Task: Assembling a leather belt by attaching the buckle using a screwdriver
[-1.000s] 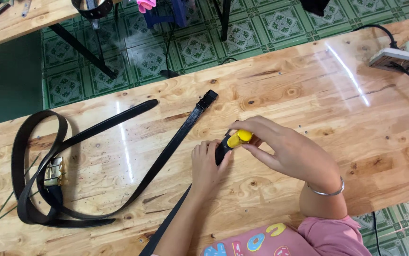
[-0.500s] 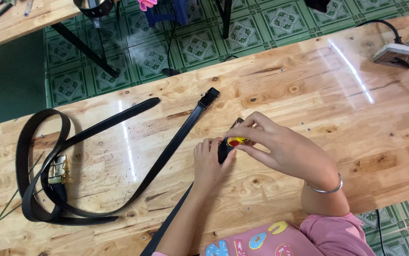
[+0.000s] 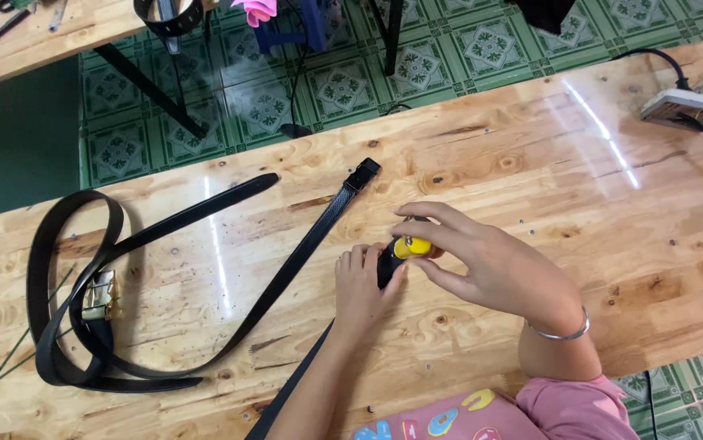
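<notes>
- Plainly, the right hand [image 3: 490, 265] pinched a small yellow tool [image 3: 411, 246] between thumb and fingertips, pressing its tip down near the middle of the table [image 3: 531, 163].
- The left hand [image 3: 361, 285] lay just left of the tool, fingers curled and clamped on a black part [image 3: 387, 262] at the end of a strap [image 3: 286, 399]; what that part was could not be told.
- That strap ran from the tool down to the near table edge, under the left forearm.
- The tool looked light, hard and smooth, so a slip seemed likely; a fingertip pinch around its yellow body suited it best.
- The straps looked soft along their length yet firm across, likely to flop if lifted at one end; the stiff end fitting was the surer place to hold.
- A second strap [image 3: 302, 244] lay left of the tool, running up to a clip [image 3: 363, 173] at its far end.
- Far left of the tool, a coiled belt [image 3: 50, 269] rested with a gold buckle [image 3: 100, 295] inside its loop.
- Well right of the tool, a power strip [image 3: 685, 104] sat at the table's far corner.
</notes>
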